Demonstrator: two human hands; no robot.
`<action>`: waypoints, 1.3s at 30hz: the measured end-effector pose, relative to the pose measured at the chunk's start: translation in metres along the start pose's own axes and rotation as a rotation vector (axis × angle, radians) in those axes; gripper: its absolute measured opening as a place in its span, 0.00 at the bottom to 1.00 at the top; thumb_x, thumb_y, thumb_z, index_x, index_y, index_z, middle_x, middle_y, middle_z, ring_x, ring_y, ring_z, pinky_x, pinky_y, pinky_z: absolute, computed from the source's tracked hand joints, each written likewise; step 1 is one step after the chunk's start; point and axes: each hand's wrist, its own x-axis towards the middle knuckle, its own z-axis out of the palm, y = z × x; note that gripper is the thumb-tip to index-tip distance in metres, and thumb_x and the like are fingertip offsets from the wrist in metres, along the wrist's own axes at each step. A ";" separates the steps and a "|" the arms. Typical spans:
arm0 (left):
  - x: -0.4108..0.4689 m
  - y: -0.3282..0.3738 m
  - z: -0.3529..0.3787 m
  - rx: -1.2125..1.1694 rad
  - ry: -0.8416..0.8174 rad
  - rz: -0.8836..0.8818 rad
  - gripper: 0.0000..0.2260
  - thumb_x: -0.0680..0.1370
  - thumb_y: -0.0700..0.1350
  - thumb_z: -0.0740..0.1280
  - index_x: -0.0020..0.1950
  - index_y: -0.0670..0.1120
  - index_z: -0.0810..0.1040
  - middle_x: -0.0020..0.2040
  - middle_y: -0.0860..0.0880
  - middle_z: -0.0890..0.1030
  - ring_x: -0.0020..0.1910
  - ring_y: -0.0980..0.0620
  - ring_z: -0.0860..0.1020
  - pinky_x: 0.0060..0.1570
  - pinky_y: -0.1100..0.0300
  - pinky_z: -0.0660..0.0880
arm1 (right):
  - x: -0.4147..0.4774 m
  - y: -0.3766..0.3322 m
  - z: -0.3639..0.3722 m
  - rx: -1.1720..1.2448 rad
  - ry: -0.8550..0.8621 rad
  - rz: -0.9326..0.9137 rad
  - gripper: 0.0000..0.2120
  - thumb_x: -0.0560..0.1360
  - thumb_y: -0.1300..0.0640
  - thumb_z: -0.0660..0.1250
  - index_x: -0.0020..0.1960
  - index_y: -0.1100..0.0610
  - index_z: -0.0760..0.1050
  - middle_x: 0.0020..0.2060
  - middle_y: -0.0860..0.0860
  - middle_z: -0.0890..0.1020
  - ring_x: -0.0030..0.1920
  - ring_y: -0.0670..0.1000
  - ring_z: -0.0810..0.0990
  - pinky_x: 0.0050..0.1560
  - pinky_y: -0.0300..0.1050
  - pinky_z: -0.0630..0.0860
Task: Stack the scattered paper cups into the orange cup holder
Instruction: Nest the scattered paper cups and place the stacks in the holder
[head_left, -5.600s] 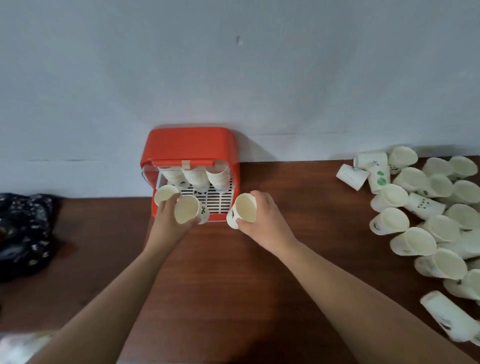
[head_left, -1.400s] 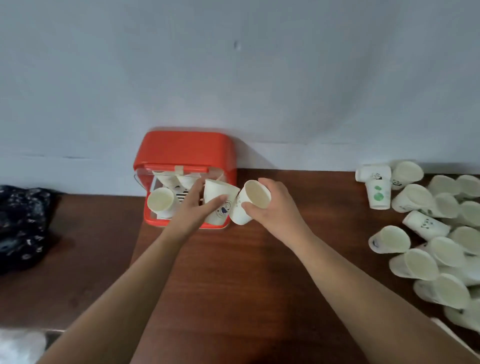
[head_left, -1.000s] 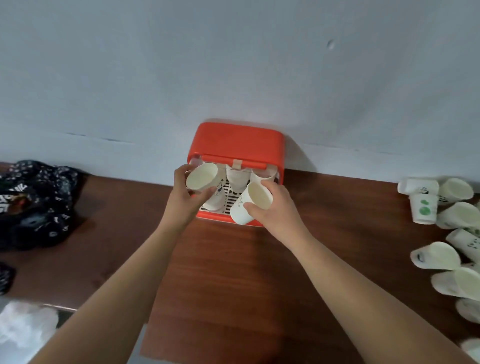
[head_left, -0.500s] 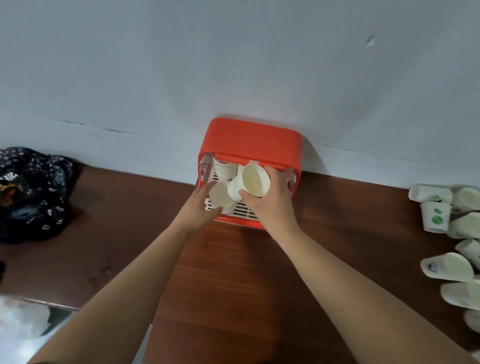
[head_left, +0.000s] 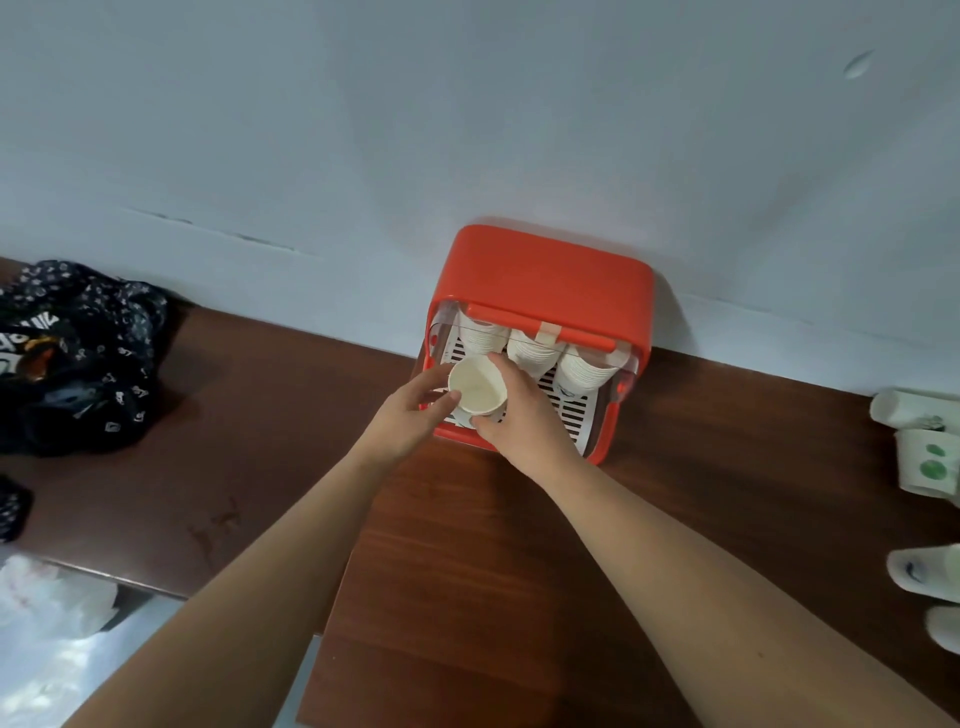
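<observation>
Orange plastic: we see the cup holder (head_left: 545, 280) standing on the bench (head_left: 467, 571), backed against the wall (head_left: 467, 104), with its front open toward us and a slatted white floor showing.
Stacks: three nested stacks (head_left: 532, 353) sit side by side under the holder's top, each showing many ribbed rims.
Cup in play: one paper cup (head_left: 477, 385) is held at the holder's front left, just before the leftmost stack, with its mouth turned up toward us. It has not yet joined a stack.
Right grip: the right hand (head_left: 519, 415) is grasping this cup, with fingers curled over its far side and the thumb beneath.
Left grip: the left hand (head_left: 410, 421) pinches the same cup at its left rim between thumb and forefinger. We judge it a steadying hold.
Loose cups: a few loose cups (head_left: 930, 465) lie at the bench's right edge, well apart from the holder, some upright and some on their sides. We cannot tell how many lie beyond the frame.
Progress: we judge the task well under way — three stacks are built and one more cup is at the point of insertion.
Remaining: this cup has to be seated on the left stack, and then the loose cups on the right fetched and nested.
Surroundings: a dark cloth (head_left: 78, 353) lies at the bench's left end, and a white plastic bag (head_left: 47, 613) sits below it — neither concerns the task.
</observation>
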 end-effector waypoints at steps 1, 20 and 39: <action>0.001 -0.001 0.000 0.006 0.012 0.012 0.17 0.81 0.55 0.65 0.70 0.59 0.74 0.65 0.59 0.79 0.63 0.56 0.77 0.64 0.54 0.74 | 0.001 0.001 0.001 0.023 0.023 0.017 0.35 0.72 0.54 0.76 0.74 0.51 0.63 0.68 0.50 0.74 0.67 0.51 0.73 0.64 0.45 0.72; -0.059 0.009 0.062 0.375 -0.027 -0.085 0.05 0.81 0.49 0.66 0.52 0.49 0.79 0.45 0.58 0.80 0.44 0.61 0.78 0.43 0.67 0.71 | -0.094 0.102 -0.094 -0.186 0.016 0.162 0.25 0.77 0.47 0.68 0.71 0.54 0.69 0.68 0.50 0.72 0.64 0.47 0.74 0.61 0.41 0.72; 0.024 0.210 0.492 0.681 -0.541 0.350 0.30 0.75 0.52 0.73 0.74 0.48 0.67 0.71 0.48 0.68 0.71 0.50 0.68 0.69 0.55 0.67 | -0.274 0.372 -0.356 -0.144 0.373 0.557 0.26 0.75 0.51 0.71 0.69 0.57 0.70 0.66 0.54 0.70 0.65 0.53 0.72 0.64 0.48 0.69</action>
